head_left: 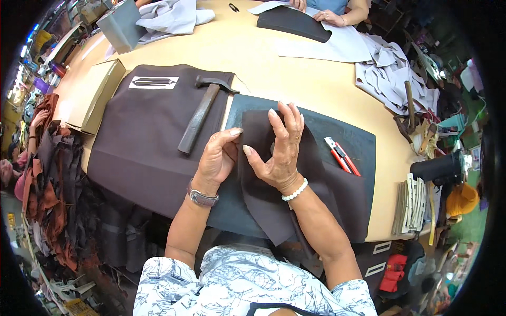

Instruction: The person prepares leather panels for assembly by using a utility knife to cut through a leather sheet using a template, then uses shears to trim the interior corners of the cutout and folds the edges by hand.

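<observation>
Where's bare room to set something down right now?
Table between mat, hammer and grey cloth; also a narrow strip between mat and stack. Crowded: mid-mat, with left hand, right hand, brown sheet and cutter.

We look down from our own head through a wide fisheye, close over the table (253, 58), facing its far side.

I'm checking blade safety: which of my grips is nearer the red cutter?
Right. Your right grip is to the left of the red cutter; your left grip is farther left.
</observation>
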`<state>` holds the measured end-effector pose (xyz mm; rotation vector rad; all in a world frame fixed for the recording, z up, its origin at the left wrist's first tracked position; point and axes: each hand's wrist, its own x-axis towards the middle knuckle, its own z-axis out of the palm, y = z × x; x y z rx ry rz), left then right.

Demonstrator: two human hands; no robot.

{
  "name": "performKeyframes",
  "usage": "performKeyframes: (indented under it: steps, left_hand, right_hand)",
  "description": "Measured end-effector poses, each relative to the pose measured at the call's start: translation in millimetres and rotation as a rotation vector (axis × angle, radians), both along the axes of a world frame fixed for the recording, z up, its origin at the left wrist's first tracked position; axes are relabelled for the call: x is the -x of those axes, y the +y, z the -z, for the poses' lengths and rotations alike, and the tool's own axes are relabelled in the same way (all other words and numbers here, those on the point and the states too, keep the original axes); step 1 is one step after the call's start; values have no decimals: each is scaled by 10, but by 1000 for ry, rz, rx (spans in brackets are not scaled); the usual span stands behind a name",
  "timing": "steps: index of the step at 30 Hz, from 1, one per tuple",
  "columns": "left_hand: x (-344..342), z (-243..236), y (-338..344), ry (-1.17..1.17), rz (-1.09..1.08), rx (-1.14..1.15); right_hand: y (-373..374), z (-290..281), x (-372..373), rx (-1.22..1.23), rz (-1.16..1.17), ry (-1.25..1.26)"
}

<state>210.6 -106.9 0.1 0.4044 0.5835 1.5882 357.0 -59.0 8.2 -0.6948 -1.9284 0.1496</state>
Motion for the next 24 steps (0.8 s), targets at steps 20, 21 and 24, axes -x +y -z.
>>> performKeyframes:
  steps: [20, 21, 24]
  left_hand:
    - [-219, -79, -19, 877, -112, -100]
    - [-253, -119, -19, 948, -160, -178]
    - [-285, -159, -31, 1222, -258, -305]
  right_hand:
    - [68, 20, -96, 123, 28, 53]
    - [70, 11, -87, 128, 29, 56]
    - [59, 27, -80, 136, 28, 56]
